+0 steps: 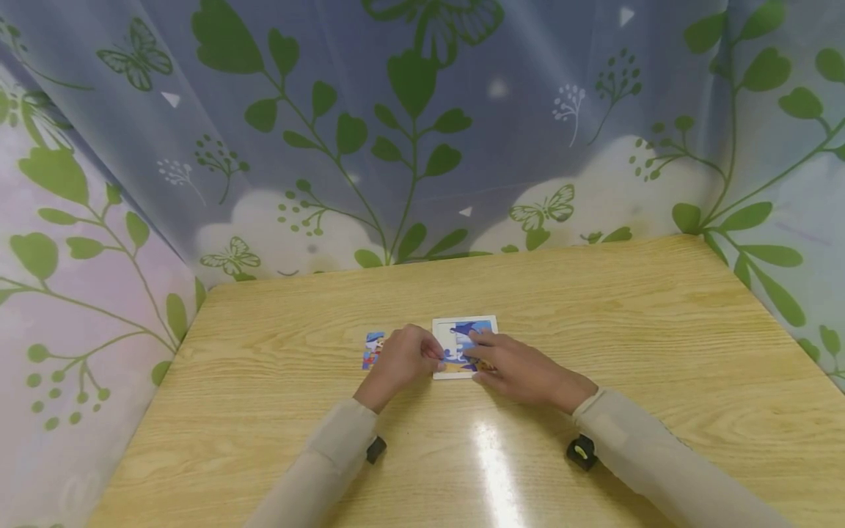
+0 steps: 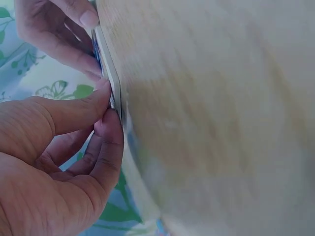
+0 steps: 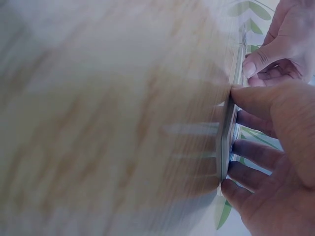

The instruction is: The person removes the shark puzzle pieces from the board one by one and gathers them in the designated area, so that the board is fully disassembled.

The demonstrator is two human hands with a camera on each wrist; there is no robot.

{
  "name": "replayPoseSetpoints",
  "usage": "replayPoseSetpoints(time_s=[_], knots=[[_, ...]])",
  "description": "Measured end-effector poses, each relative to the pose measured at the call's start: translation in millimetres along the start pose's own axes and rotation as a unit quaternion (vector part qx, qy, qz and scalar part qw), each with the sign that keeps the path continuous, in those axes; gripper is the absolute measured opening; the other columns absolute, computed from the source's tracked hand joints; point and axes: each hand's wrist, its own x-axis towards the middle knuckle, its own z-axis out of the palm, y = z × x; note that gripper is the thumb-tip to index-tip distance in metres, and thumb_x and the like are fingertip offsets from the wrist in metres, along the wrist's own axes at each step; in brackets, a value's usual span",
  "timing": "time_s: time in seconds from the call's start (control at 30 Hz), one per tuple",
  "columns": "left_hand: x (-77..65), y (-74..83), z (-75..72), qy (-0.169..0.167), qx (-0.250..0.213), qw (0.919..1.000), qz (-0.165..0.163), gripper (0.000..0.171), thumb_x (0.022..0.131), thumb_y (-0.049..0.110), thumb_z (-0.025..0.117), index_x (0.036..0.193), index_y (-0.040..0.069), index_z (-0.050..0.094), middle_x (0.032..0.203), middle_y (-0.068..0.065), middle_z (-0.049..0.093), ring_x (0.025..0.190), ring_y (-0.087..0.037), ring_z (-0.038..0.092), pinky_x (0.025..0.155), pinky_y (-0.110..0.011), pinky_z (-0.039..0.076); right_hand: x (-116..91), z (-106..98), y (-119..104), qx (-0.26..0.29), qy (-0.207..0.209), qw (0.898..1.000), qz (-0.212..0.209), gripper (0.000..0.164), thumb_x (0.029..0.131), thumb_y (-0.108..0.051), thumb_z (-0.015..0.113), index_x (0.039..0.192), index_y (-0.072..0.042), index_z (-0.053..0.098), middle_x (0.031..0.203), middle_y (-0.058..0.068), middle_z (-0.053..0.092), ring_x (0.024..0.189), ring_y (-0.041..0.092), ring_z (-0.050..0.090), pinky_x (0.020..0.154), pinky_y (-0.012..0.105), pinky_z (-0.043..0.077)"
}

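Observation:
A small jigsaw puzzle in a white-rimmed tray (image 1: 455, 376) lies on the table, with blue and orange pieces fitted in its right and lower parts. White backing shows at the tray's upper left. At the tray's lower left corner, my left hand (image 1: 404, 358) pinches a puzzle piece (image 1: 448, 356) between thumb and fingertips, which cover most of it. My right hand (image 1: 521, 367) rests its spread fingers on the right side of the picture. Its thumb touches the tray's near edge, as the right wrist view shows.
More joined or stacked puzzle pieces (image 1: 372, 343), blue and red, lie left of the tray, partly behind my left hand. A wood-grain table (image 1: 627, 315) carries everything. Patterned curtains (image 1: 422, 183) hang along its back and sides.

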Motion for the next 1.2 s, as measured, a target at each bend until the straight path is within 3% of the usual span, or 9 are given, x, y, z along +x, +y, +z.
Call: replayPoseSetpoints(time_s=[0.17,0.4,0.73,1.2], knots=[[-0.5,-0.2,2.0,-0.002,-0.006,0.9999,-0.011,0.009,0.081,0.008,0.085,0.08,0.008,0.076,0.074,0.003,0.068,0.068,-0.009,0.06,0.065,-0.025,0.052,-0.5,-1.2,-1.1,0.006,0.0,1.0,0.003,0.038,0.099,-0.014,0.066,0.133,0.003,0.062,0.147,0.03,0.047,0.137,0.047,0.043,0.109,0.056,0.04],[-0.9,0.5,1.0,-0.006,-0.008,0.9996,-0.027,0.018,0.077,0.011,0.089,0.09,0.006,0.077,0.079,0.001,0.069,0.072,-0.01,0.062,0.07,-0.026,0.053,-0.8,-1.1,-1.8,0.011,-0.005,1.0,0.007,0.038,0.1,-0.014,0.065,0.134,0.003,0.062,0.147,0.03,0.046,0.137,0.047,0.043,0.109,0.057,0.039],[0.0,0.1,-0.2,-0.016,-0.007,0.9994,-0.029,0.018,0.077,0.012,0.089,0.089,0.006,0.076,0.077,0.003,0.068,0.071,-0.01,0.062,0.071,-0.027,0.053,-0.1,1.2,0.1,0.013,-0.007,1.0,0.011,0.04,0.1,-0.016,0.066,0.135,0.002,0.061,0.149,0.029,0.045,0.139,0.047,0.041,0.11,0.056,0.038],[0.4,0.4,0.7,-0.003,-0.018,0.9996,-0.022,0.019,0.076,0.008,0.089,0.088,0.004,0.075,0.078,0.0,0.068,0.072,-0.011,0.062,0.07,-0.026,0.054,-0.6,0.8,0.3,0.013,-0.003,1.0,0.006,0.04,0.099,-0.014,0.066,0.134,0.004,0.061,0.148,0.03,0.046,0.138,0.047,0.041,0.111,0.057,0.037]])
